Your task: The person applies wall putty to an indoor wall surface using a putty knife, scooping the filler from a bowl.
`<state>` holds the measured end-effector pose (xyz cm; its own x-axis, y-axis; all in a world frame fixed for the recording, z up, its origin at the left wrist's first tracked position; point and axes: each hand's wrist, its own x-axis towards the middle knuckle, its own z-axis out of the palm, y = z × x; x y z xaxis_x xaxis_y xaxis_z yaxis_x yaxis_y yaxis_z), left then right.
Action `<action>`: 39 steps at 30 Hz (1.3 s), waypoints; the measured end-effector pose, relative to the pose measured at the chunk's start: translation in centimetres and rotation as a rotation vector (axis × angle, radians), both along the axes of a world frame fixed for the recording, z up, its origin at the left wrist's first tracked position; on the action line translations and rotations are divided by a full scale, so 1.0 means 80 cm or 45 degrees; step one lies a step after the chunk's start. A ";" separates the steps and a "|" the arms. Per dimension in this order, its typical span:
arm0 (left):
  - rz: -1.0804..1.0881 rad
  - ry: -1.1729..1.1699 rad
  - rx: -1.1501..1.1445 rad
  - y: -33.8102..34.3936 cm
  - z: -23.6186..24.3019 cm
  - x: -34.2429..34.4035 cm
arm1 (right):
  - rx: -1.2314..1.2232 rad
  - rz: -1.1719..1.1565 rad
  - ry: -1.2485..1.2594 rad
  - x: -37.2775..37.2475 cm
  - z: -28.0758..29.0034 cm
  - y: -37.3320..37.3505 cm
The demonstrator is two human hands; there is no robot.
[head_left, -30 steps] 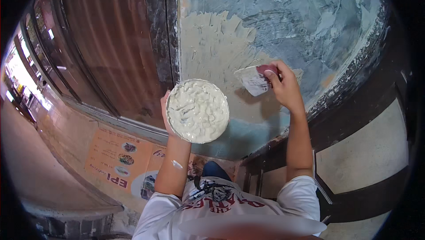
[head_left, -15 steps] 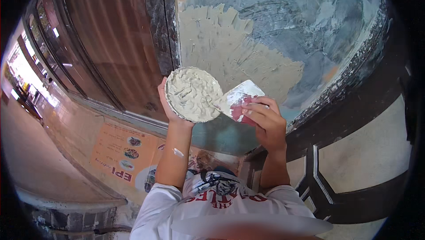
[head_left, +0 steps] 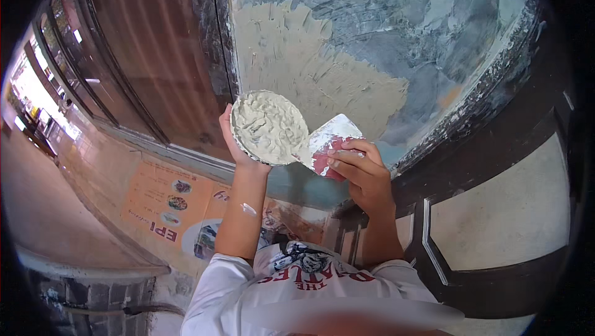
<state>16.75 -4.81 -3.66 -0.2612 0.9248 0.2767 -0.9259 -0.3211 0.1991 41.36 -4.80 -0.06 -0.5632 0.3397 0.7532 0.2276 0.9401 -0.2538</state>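
Note:
My left hand [head_left: 238, 144] is closed around the side of a round bowl, its fingers mostly behind it. Greyish-cream putty [head_left: 266, 126] with a ridged surface fills the bowl [head_left: 238, 139] to its rim. Between the fingers and thumb of my right hand [head_left: 365, 172] is a red putty scraper [head_left: 326, 150], smeared white, its putty-coated edge at the bowl's right rim. Beyond both hands stands a blue-grey wall [head_left: 396, 20], with a patch of wet-looking cream putty [head_left: 310, 69] spread over its lower left. A white smear marks my left forearm.
A dark wooden frame with brown panes [head_left: 142, 44] stands left of the wall. An orange printed banner [head_left: 161, 196] lies on the floor below. Dark panelled woodwork with pale insets [head_left: 496, 212] is on the right.
The view has shifted slightly, so the wall and patch sit further left. The scraper stays at the bowl's right rim, tilted a little differently. Both hands keep their holds.

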 end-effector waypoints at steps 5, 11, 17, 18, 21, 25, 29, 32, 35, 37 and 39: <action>0.031 0.014 -0.007 -0.014 -0.001 0.024 | -0.023 -0.010 0.038 0.010 -0.007 -0.005; 0.083 -0.022 -0.057 -0.031 -0.006 0.045 | -0.029 0.033 0.053 0.032 -0.009 -0.011; 0.150 0.002 -0.165 -0.035 -0.006 0.059 | -0.008 0.051 0.077 0.040 -0.012 -0.010; 0.128 -0.007 -0.125 -0.035 -0.007 0.060 | -0.022 0.012 0.099 0.039 -0.012 -0.012; 0.089 -0.021 -0.064 -0.037 -0.003 0.062 | -0.035 -0.045 0.129 0.042 -0.011 -0.011; 0.087 -0.001 -0.057 -0.031 -0.006 0.051 | -0.068 -0.036 0.081 0.042 -0.011 -0.005; 0.061 0.000 -0.102 -0.020 -0.005 0.039 | -0.065 0.011 0.061 0.023 -0.016 -0.003; 0.053 0.035 -0.109 -0.008 -0.008 0.024 | -0.046 -0.005 0.096 0.006 -0.016 -0.003; 0.065 0.059 -0.160 -0.006 -0.006 0.004 | -0.054 -0.035 0.141 -0.014 -0.014 -0.003; 0.036 0.063 -0.144 -0.001 -0.005 -0.009 | -0.021 -0.065 0.178 -0.026 -0.012 -0.001; -0.032 0.042 -0.072 0.002 -0.007 -0.023 | -0.014 -0.092 0.236 -0.038 -0.015 0.001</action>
